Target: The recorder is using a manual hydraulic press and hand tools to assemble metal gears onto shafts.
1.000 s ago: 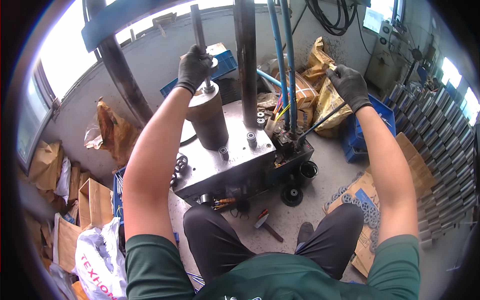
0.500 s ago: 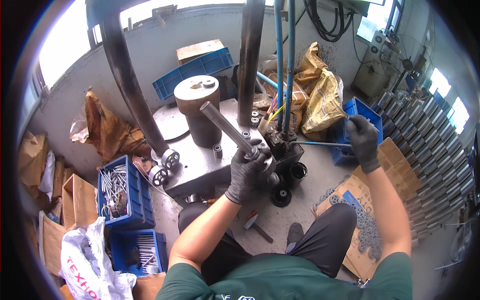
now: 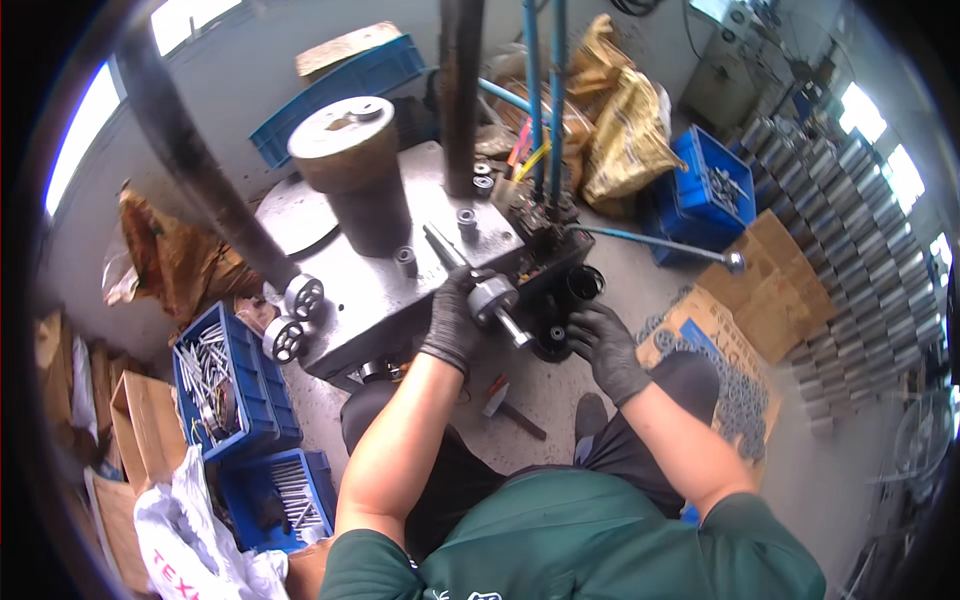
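My left hand [image 3: 455, 325], in a dark glove, is closed round a steel shaft [image 3: 447, 247] with a thick round metal collar [image 3: 493, 297] near its lower end. The shaft is tilted over the front edge of a steel press table [image 3: 350, 315]. To the right of the shaft's lower end, my gloved right hand [image 3: 607, 352] is in the air, fingers apart and holding nothing. A thick metal cylinder [image 3: 350, 170] with a wide pale top stands on the table behind. Small ring-shaped parts [image 3: 405, 260] sit on the tabletop.
A blue lever [image 3: 650, 240] with a ball knob sticks out to the right. Blue crates [image 3: 225, 385] of metal rods stand at left. A hammer [image 3: 515, 410] lies on the floor. Flat metal rings [image 3: 735, 390] cover cardboard at right, before stacked metal tubes [image 3: 810, 250].
My right hand has let go of the lever and come left and down toward the shaft. My left hand has moved slightly left and the shaft has turned, showing its collar and lower end.
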Action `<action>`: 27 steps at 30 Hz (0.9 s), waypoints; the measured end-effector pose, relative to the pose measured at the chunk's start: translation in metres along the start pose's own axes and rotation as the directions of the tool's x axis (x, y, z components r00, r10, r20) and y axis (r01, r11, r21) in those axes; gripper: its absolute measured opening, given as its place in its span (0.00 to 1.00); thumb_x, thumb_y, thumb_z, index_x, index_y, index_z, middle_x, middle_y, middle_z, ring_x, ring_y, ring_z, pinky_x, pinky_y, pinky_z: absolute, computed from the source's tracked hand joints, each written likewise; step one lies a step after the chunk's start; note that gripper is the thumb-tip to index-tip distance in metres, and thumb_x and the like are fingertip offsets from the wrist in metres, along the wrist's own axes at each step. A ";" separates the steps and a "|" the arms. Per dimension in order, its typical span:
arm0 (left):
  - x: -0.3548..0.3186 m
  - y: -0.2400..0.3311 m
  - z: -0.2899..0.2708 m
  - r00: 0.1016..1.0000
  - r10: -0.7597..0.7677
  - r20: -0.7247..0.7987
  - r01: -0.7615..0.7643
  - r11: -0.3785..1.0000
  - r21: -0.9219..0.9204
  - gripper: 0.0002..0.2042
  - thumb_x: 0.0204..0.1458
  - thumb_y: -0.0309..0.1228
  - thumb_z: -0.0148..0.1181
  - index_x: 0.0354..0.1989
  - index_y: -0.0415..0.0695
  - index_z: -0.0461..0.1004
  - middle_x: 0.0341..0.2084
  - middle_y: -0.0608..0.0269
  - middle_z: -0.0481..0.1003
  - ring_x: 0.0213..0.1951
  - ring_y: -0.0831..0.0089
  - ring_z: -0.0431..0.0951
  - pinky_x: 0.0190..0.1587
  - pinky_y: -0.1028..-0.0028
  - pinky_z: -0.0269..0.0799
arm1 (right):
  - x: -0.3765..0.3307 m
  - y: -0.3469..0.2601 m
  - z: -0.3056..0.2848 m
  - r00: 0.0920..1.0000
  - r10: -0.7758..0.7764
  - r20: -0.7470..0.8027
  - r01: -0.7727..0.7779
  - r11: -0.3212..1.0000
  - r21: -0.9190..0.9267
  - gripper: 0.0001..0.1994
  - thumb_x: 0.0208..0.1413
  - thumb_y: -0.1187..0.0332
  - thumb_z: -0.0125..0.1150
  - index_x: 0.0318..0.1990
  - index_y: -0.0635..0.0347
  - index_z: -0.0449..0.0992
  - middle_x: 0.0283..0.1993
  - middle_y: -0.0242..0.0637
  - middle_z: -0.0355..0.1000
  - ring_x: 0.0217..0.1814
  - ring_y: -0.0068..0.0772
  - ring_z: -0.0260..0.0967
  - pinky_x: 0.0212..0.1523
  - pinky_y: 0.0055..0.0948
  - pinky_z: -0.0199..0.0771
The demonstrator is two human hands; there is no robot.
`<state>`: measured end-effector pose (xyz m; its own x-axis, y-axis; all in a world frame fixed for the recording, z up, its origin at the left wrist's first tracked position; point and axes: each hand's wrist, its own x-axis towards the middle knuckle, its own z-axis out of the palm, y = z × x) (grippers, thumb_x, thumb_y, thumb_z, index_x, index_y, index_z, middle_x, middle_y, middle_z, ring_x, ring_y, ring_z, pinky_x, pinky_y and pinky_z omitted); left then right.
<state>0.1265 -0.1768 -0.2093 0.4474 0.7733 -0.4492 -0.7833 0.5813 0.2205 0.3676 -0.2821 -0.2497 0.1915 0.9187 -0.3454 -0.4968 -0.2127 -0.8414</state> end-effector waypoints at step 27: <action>-0.047 -0.068 -0.045 0.959 -0.030 0.283 -0.259 0.326 0.909 0.31 0.68 0.45 0.55 0.73 0.42 0.58 0.65 0.52 0.70 0.65 0.61 0.71 0.66 0.59 0.67 | -0.014 0.052 0.001 0.908 -0.187 0.376 0.353 0.825 -0.442 0.15 0.65 0.55 0.53 0.42 0.57 0.79 0.41 0.43 0.79 0.43 0.42 0.80 0.45 0.42 0.82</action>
<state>0.1391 -0.2639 -0.2424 0.5749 0.7954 -0.1918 0.0215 0.2197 0.9753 0.3379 -0.3061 -0.2884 -0.0517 0.9987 0.0000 0.0316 0.0016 -0.9995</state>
